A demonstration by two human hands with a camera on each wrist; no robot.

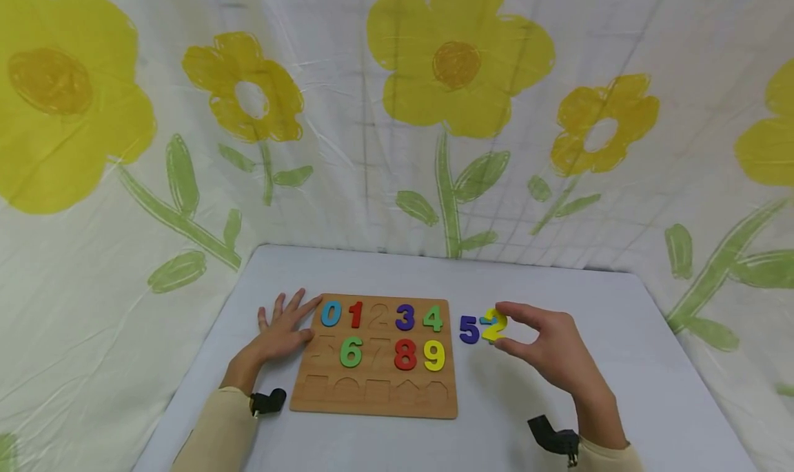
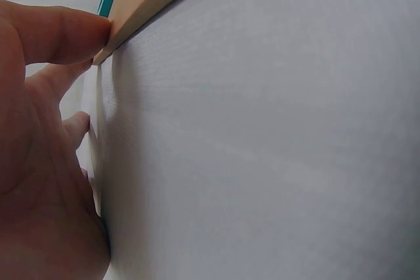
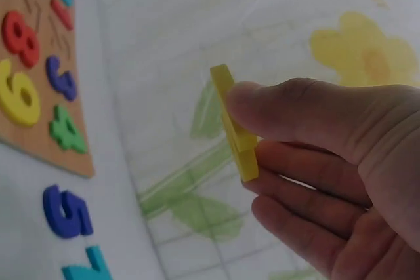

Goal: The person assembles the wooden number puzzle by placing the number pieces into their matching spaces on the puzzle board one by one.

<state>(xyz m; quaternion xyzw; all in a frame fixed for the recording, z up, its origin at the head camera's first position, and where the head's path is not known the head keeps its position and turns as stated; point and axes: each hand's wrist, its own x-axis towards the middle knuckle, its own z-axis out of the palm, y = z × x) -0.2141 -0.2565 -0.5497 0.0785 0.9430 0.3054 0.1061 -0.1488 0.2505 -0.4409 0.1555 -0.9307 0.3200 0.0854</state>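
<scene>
My right hand pinches a yellow number 2 between thumb and finger, above the table to the right of the wooden number board. The right wrist view shows this yellow piece edge-on. Below it lies a blue piece, partly hidden in the head view and cut off in the wrist view. A purple 5 lies between that piece and the board. My left hand, fingers spread, touches the board's left edge with thumb and index finger.
On the board sit a blue 0, red 1, purple 3, green 4, green 6, red 8 and yellow 9. Bare recesses show between them. Behind the white table hangs a flowered curtain.
</scene>
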